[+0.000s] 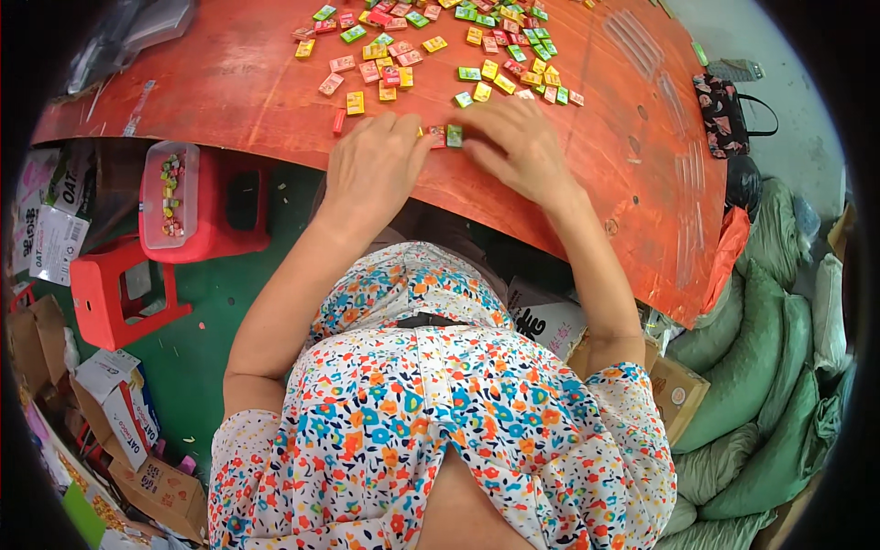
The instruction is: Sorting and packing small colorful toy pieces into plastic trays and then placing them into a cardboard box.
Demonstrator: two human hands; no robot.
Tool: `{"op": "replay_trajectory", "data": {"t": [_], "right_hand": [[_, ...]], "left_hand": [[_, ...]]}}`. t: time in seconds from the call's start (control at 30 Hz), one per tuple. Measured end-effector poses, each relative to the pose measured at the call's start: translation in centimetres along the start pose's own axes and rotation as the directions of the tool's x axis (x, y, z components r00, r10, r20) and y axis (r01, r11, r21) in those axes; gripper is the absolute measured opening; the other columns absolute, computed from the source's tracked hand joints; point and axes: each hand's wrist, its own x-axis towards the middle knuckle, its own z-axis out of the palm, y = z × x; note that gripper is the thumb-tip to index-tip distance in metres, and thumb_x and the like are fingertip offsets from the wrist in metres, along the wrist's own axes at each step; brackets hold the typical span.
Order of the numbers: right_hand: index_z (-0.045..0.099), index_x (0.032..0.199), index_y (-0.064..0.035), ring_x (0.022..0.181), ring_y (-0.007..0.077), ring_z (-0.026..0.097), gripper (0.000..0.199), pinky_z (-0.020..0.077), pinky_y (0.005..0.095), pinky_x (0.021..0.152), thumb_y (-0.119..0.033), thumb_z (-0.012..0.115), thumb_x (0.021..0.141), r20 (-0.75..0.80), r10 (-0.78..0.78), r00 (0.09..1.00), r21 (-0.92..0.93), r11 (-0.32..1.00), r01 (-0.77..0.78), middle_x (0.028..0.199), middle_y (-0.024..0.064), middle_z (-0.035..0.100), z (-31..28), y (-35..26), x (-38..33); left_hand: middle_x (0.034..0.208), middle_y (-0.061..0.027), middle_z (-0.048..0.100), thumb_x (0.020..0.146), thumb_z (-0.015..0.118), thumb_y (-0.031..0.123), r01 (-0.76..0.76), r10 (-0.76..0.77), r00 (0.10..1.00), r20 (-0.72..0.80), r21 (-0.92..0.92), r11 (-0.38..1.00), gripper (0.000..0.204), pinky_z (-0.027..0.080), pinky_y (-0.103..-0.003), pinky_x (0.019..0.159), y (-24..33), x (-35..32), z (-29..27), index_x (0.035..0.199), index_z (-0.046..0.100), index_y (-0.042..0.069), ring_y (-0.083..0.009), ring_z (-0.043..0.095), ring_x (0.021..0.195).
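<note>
A: State the position of each hand.

B: From my remote station, I see the left hand [376, 165] at upper centre of the frame, over the near edge of the red bench [229, 103]. The right hand [521, 151] is to its right, back upward.

A: Locate the work items.

B: A red box [437, 137] and a green box [455, 136] lie side by side between the hands. More small boxes [356, 103] lie scattered across the top centre.

A: Report grip condition.

B: Right grip: wide, thumb apart from the fingers, just beside the green box. Left grip: I cannot tell; the back of the hand hides most of the fingertips.

A: Describe the surroundings.

B: Left of frame: a clear tray [151, 209] of small coloured pieces on a red stool [220, 229]. Right of frame: stacked green sacks [744, 335].
</note>
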Motion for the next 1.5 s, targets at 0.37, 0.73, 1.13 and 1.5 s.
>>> {"op": "replay_trajectory", "data": {"t": [0.37,0.73,1.13,1.5], "right_hand": [[0.068,0.104,-0.0076,0.092,0.0278,0.061,0.023,0.0482,0.0391,0.081,-0.015,0.068,0.082,-0.075,0.109,0.991,-0.236,0.964,-0.124,0.097,0.0078,0.067,0.2,4.0,1.8],[0.066,0.110,-0.0097,0.100,0.0272,0.058,0.027,0.0447,0.0390,0.085,-0.015,0.066,0.084,0.020,0.041,0.999,-0.126,0.991,-0.038,0.105,0.0073,0.064,-0.6,2.0,-1.3],[0.065,0.114,-0.0102,0.103,0.0270,0.058,0.030,0.0449,0.0388,0.088,-0.012,0.067,0.085,0.065,0.084,0.994,-0.010,0.996,-0.083,0.107,0.0073,0.063,0.1,0.9,-1.0],[0.068,0.106,-0.0076,0.093,0.0308,0.063,0.022,0.0521,0.0401,0.075,-0.016,0.066,0.086,-0.089,0.138,0.986,-0.152,0.977,-0.150,0.105,0.0096,0.065,-2.0,4.4,0.3]], "left_hand": [[0.091,-0.0140,0.063,0.082,0.065,0.017,-0.181,0.178,0.983,0.037,0.073,0.981,0.017,0.052,-0.044,0.080,0.9,6.4,3.5,0.092,0.065,0.003,-0.0304,0.063,0.093],[0.089,-0.0122,0.061,0.080,0.064,0.009,-0.151,0.151,0.988,0.023,-0.002,0.989,0.012,0.052,-0.042,0.075,-1.6,1.1,-2.3,0.089,0.064,0.002,-0.0315,0.061,0.089],[0.092,-0.0122,0.063,0.083,0.064,0.010,-0.140,0.144,0.988,0.050,-0.071,0.988,0.018,0.052,-0.042,0.077,-1.8,0.0,-1.3,0.098,0.064,0.001,-0.0318,0.061,0.090],[0.096,-0.0142,0.064,0.082,0.065,0.010,-0.143,0.132,0.984,-0.123,-0.087,0.986,0.023,0.052,-0.043,0.077,-2.2,1.5,-1.4,0.104,0.064,0.001,-0.0329,0.062,0.092]]}}
